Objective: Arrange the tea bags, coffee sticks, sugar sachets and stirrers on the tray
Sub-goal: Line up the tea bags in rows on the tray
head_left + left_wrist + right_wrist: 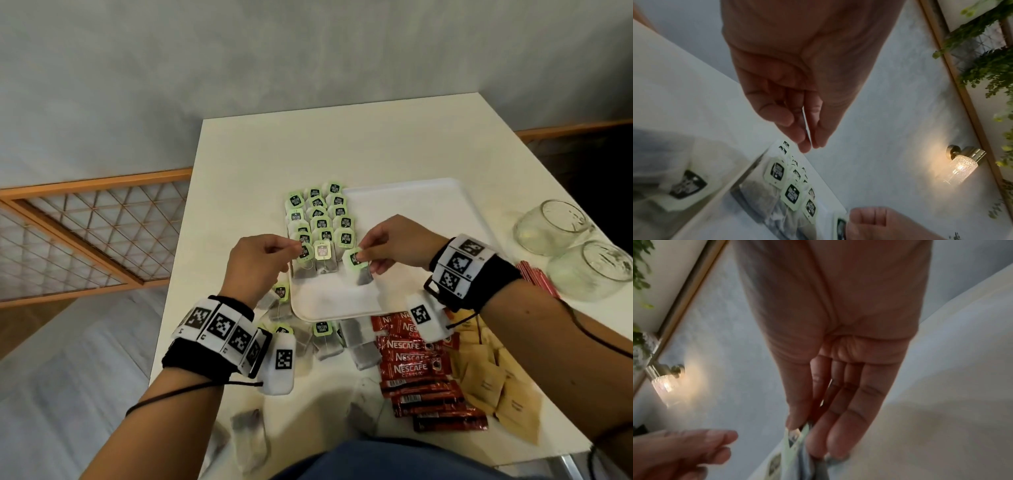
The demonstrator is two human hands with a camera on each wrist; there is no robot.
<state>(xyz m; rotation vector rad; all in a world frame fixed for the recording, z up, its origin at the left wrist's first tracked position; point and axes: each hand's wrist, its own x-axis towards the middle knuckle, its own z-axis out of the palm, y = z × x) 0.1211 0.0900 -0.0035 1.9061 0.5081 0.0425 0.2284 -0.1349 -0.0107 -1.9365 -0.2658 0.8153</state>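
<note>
A white tray (421,205) lies on the table, with several green-tagged tea bags (322,219) in rows on its left part. My left hand (296,247) pinches the tag of a tea bag (304,255) at the near end of the left row; the tag (806,128) shows edge-on between thumb and fingers of this hand (812,144). My right hand (363,255) pinches the tag of another tea bag (363,278), held just right of the rows over the tray. The right wrist view shows its green tag (797,437) in the right hand (803,430).
Loose tea bags (325,339) lie in front of the tray, with red coffee sticks (411,366) and brown sugar sachets (496,387) to their right. Red stirrers (536,279) and two glass jars (555,226) on their sides lie at the right. The table's left edge is near my left wrist.
</note>
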